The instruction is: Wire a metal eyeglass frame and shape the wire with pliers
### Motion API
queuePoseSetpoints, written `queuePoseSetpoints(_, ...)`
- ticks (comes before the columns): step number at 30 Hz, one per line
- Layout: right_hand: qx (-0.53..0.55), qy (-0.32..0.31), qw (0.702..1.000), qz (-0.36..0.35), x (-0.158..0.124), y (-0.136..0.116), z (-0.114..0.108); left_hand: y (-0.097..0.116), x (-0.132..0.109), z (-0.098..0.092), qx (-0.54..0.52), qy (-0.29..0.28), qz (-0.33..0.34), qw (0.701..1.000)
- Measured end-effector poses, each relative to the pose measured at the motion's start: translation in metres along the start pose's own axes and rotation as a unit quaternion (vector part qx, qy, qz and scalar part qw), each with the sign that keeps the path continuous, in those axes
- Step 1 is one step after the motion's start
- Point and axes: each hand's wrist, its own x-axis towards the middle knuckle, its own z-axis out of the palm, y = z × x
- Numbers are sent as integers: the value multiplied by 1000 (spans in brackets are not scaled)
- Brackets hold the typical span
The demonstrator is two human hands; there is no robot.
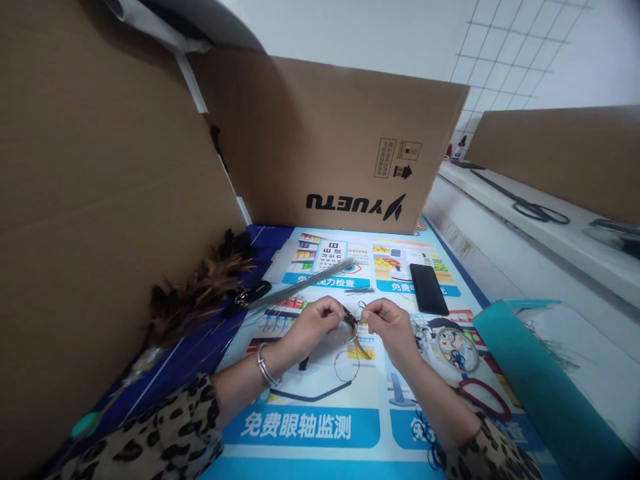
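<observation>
My left hand [314,323] and my right hand [390,325] meet over a printed poster [310,427] on the table. Both are closed in a pinch on a thin dark cord [345,363] that hangs in a loop below them. A small brown feather [361,347] dangles from the cord between the hands. My left wrist wears a silver bangle [267,367]. A bundle of thin metal wires [305,283] lies just beyond my left hand.
A pile of brown feathers [200,293] lies at the left against a cardboard wall [100,233]. A "YUETU" cardboard box [340,140] stands behind. A black phone [429,289], a clear dish of small parts [457,350], a red ring [485,397] and a teal bag [540,380] sit to the right.
</observation>
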Motion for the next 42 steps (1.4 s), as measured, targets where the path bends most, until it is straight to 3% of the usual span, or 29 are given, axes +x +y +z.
queuePoseSetpoints(8,-45,-12,999,-15,-3,-2,4,2,-1,-1,11,-16,18,1000)
queuePoseSetpoints(16,-16,-26,1000,1,-3,-1,4,4,-2,0,22,-1,24,999)
queuePoseSetpoints(27,15,-35,999,-1,-2,2,3,1,-1,-2,91,4,86,992)
queuePoseSetpoints(35,42,-15,999,-16,0,8,0,-4,1,-4,100,9,105,989)
queuePoseSetpoints(42,24,14,1000,-1,2,10,4,-2,0,-2,33,2,47,998)
